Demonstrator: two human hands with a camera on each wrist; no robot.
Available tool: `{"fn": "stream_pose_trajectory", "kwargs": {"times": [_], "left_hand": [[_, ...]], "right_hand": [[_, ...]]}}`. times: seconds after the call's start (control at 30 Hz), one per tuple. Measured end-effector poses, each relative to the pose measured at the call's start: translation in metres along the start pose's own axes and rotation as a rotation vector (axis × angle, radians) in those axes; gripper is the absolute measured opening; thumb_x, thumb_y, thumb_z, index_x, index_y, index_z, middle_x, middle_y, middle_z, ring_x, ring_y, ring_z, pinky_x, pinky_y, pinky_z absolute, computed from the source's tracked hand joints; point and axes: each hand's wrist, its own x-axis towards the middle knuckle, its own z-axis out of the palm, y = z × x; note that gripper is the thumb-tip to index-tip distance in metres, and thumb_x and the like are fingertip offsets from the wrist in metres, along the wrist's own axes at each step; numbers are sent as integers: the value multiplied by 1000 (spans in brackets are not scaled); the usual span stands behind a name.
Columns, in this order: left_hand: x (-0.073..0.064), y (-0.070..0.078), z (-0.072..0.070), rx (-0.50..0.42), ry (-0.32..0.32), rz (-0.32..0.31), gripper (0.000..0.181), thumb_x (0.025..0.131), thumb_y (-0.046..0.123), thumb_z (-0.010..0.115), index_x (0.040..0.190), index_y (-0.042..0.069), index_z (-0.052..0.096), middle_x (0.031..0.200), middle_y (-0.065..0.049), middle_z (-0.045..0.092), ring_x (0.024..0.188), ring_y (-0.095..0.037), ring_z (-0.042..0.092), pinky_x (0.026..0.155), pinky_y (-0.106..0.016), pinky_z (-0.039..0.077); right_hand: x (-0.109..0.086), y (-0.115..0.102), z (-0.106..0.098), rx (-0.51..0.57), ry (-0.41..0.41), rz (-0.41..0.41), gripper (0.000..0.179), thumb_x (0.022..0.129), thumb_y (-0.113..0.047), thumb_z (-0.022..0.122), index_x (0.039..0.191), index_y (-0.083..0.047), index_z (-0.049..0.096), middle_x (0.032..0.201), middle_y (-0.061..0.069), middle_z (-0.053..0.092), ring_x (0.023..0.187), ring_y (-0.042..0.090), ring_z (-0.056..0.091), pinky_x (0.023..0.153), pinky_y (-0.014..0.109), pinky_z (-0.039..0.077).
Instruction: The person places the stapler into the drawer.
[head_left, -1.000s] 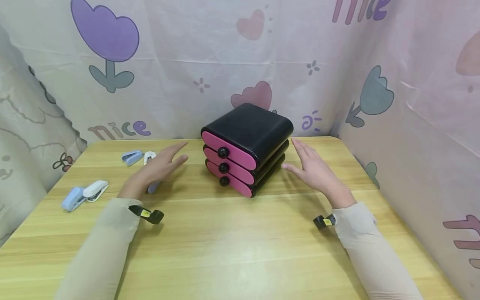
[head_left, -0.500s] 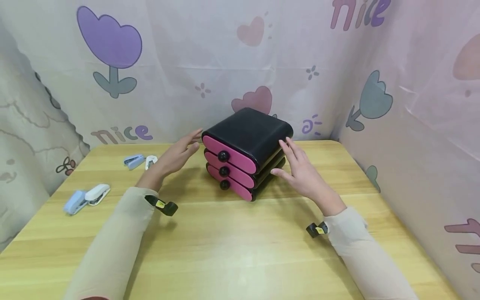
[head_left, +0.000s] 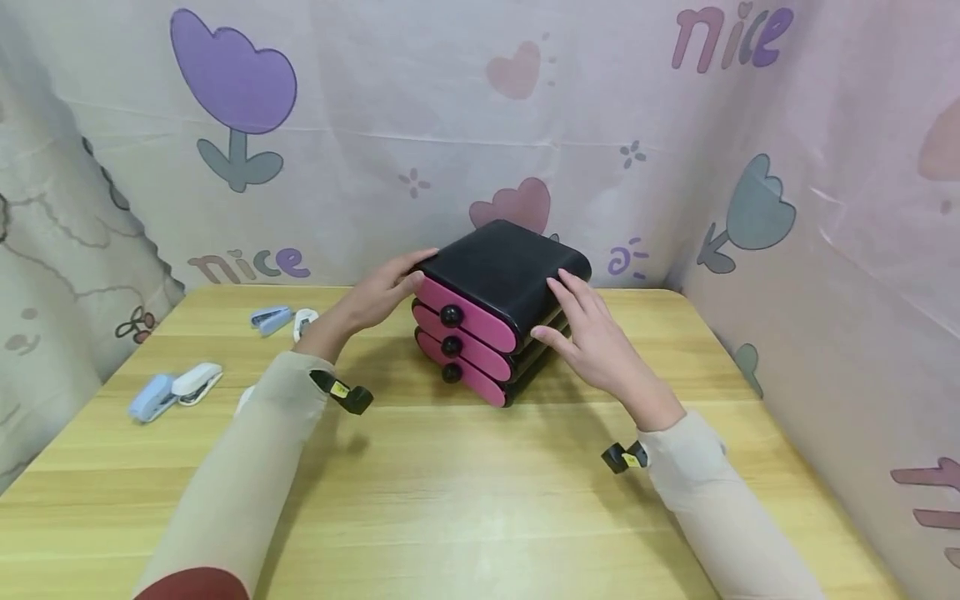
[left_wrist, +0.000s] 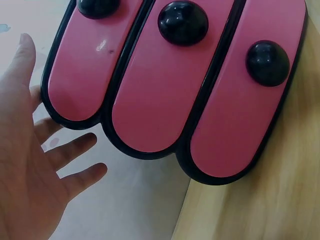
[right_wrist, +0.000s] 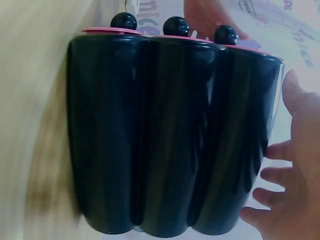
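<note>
A black three-tier drawer box with pink fronts and round black knobs stands turned at an angle on the wooden table. My left hand is at its upper left side, fingers reaching along the top tier's edge. In the left wrist view this left hand has its fingers extended and spread beside the pink fronts. My right hand is at the upper right side, fingertips at the top tier's rounded edge. In the right wrist view the right hand's fingers lie along the black casing.
On the left of the table lie several small staplers: a light blue one beside a white one, and another blue one beside a white one farther back. A printed curtain hangs behind and at both sides.
Both hands have moved inward from apart to the upper sides of the drawer box. The left hand has also moved away from the staplers. The box looks unmoved.
</note>
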Motion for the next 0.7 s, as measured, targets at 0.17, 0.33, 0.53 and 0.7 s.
{"fn": "stream_pose_trajectory", "kwargs": {"times": [0.17, 0.33, 0.53, 0.7], "left_hand": [[-1, 4, -1, 55, -21, -43, 67, 98, 63, 37, 155, 28, 29, 158, -4, 28, 139, -34, 34, 110, -56, 30], [-1, 6, 0, 63, -25, -46, 66, 97, 64, 38, 154, 31, 30, 158, -3, 30, 132, -39, 43, 108, -57, 32], [-10, 11, -2, 71, -27, -52, 61, 100, 54, 44, 154, 29, 31, 157, -3, 31, 131, -38, 45, 107, -56, 35], [-24, 14, -3, 115, -19, -50, 58, 101, 45, 49, 154, 28, 32, 156, -3, 32, 139, -31, 35, 109, -53, 35]], "right_hand": [[8, -8, -3, -21, -45, -5, 75, 96, -52, 53, 154, -11, 29, 161, 9, 19, 148, 31, 11, 118, 50, 16], [8, -10, -5, -19, -72, 0, 74, 97, -51, 52, 154, -9, 29, 160, 9, 22, 148, 29, 9, 119, 47, 13], [7, -11, -4, 44, -73, 3, 75, 98, -53, 50, 155, -9, 27, 162, 5, 19, 149, 23, 8, 118, 47, 15], [8, -14, -1, 91, -78, -19, 77, 97, -54, 50, 155, -9, 26, 162, 5, 18, 149, 22, 7, 118, 47, 15]]}}
